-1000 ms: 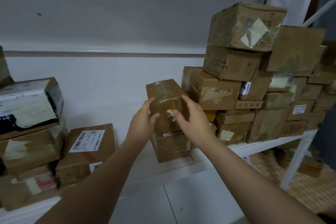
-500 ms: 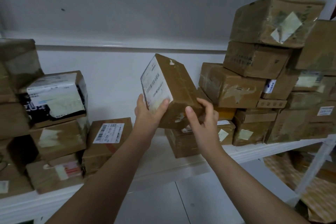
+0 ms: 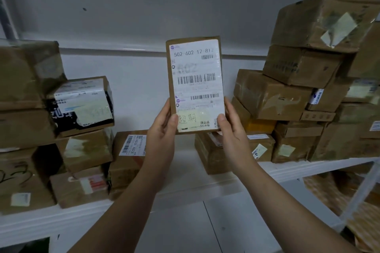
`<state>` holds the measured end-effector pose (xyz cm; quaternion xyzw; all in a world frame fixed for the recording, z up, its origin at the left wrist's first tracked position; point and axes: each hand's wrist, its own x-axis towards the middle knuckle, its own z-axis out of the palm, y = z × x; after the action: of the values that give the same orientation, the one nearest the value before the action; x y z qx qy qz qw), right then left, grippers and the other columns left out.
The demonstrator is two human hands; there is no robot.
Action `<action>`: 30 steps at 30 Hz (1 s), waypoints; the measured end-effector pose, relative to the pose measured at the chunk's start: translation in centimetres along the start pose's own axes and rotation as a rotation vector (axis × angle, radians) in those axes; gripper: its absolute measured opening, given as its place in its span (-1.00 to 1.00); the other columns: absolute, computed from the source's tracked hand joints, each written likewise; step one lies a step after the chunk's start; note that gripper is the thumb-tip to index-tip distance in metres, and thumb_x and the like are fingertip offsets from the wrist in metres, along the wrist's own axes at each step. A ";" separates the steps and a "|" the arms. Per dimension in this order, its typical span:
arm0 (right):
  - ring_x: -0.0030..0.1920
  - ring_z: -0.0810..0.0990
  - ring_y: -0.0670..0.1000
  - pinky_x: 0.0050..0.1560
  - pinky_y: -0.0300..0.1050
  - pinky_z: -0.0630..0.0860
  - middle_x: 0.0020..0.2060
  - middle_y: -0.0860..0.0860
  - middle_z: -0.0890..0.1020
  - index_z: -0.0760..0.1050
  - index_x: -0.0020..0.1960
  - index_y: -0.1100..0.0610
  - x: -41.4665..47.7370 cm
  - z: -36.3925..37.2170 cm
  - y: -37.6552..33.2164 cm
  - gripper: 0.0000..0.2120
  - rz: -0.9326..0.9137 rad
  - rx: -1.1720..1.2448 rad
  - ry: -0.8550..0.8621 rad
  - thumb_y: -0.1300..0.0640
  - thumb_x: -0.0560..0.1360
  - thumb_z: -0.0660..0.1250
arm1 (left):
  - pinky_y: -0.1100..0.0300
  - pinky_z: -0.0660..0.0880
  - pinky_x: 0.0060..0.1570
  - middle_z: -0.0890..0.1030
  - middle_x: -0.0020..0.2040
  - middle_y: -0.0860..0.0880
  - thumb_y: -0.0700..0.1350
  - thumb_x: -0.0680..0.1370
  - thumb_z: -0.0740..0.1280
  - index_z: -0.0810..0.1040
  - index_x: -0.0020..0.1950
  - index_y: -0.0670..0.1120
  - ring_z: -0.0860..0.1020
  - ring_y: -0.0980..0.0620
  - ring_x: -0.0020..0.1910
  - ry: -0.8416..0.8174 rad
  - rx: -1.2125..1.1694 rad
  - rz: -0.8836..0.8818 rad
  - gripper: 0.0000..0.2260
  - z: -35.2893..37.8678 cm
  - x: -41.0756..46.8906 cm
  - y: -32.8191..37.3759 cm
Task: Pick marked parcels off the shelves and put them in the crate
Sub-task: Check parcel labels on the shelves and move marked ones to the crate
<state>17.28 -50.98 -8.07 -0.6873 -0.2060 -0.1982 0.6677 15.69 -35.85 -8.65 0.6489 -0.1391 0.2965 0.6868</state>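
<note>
Parcel held upright above the shelf's bare middle, between the left stack and right stack. Left hand and right hand have fingers clamped on its lower side edges.

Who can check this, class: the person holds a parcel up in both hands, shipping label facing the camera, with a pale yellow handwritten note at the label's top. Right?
Not quite. The head view shows the pale yellow handwritten note at the bottom of the shipping label, not its top. The left hand and right hand do hold the parcel up, label facing the camera.
</note>
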 end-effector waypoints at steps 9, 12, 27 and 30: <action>0.29 0.45 -0.20 0.29 -0.10 0.46 0.30 -0.22 0.46 0.25 0.31 -0.30 -0.6 0.9 0.3 -0.63 -0.007 0.052 -0.014 0.13 0.64 0.11 | 0.34 0.51 0.01 0.58 0.12 0.32 -0.21 0.64 0.14 0.31 0.35 0.18 0.55 0.24 0.15 0.003 0.014 0.000 -0.63 -0.6 -0.7 0.3; 0.18 0.50 -0.30 0.09 -0.33 0.49 0.20 -0.28 0.48 0.27 0.28 -0.23 -0.7 1.2 0.0 -0.63 -0.004 0.079 0.000 0.21 0.64 0.10 | 0.25 0.54 0.08 0.57 0.19 0.21 -0.20 0.64 0.14 0.30 0.40 0.14 0.55 0.19 0.16 0.014 0.025 0.001 -0.62 -0.9 -0.9 0.3; 0.21 0.49 -0.17 0.08 -0.27 0.50 0.20 -0.13 0.49 0.27 0.23 -0.17 -9.2 -0.2 -0.3 -0.64 -0.056 0.035 0.208 0.01 0.50 0.29 | -0.02 0.54 0.10 0.49 0.30 -0.08 -0.05 0.52 0.25 0.43 0.35 0.03 0.45 -0.06 0.31 -0.116 -0.151 -0.037 -0.61 -1.0 -7.9 0.0; 0.20 0.48 -0.19 0.05 -0.31 0.49 0.21 -0.13 0.48 0.27 0.23 -0.16 -11.8 -1.7 -0.7 -0.66 -0.028 0.025 0.254 0.06 0.51 0.27 | 0.03 0.54 0.07 0.50 0.27 -0.09 -0.02 0.50 0.25 0.47 0.30 0.06 0.47 -0.04 0.28 -0.121 -0.169 -0.071 -0.63 0.2 -9.9 0.5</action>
<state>7.03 -52.88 -13.91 -0.6453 -0.1318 -0.2906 0.6941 7.65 -38.32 -13.97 0.6100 -0.1820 0.2196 0.7393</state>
